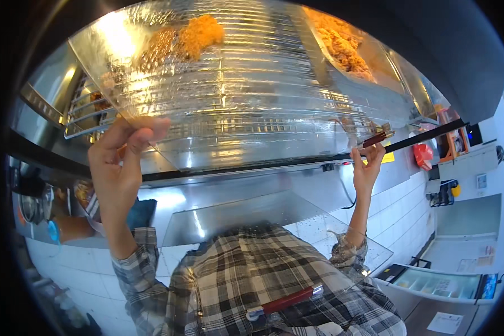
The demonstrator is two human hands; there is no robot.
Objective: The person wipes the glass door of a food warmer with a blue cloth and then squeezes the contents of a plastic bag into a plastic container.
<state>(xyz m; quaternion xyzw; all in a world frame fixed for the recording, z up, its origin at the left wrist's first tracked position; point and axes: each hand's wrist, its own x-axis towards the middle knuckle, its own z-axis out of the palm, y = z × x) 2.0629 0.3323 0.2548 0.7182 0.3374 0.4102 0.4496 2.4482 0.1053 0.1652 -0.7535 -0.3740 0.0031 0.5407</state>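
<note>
Across the front of a lit food warming cabinet lies a large clear panel (pixel 252 96), streaked with glare. My left hand (pixel 119 147) pinches its left edge near the lower corner between thumb and fingers. At the far right, my right hand (pixel 367 164) has its fingertips at the panel's lower edge, beside a dark red handle (pixel 374 139) with metal ends. Its exact hold is hard to make out. Through the panel, a breaded fried piece (pixel 201 35) shows on a wire rack (pixel 222 80).
A tray of fried pieces (pixel 340 46) is inside at right. A second clear panel (pixel 243 218) with a red handle (pixel 287 300) appears before my plaid shirt. A black cabinet edge (pixel 424 136) runs below. Bowls (pixel 29 206) and a blue-lidded container (pixel 67 229) stand left.
</note>
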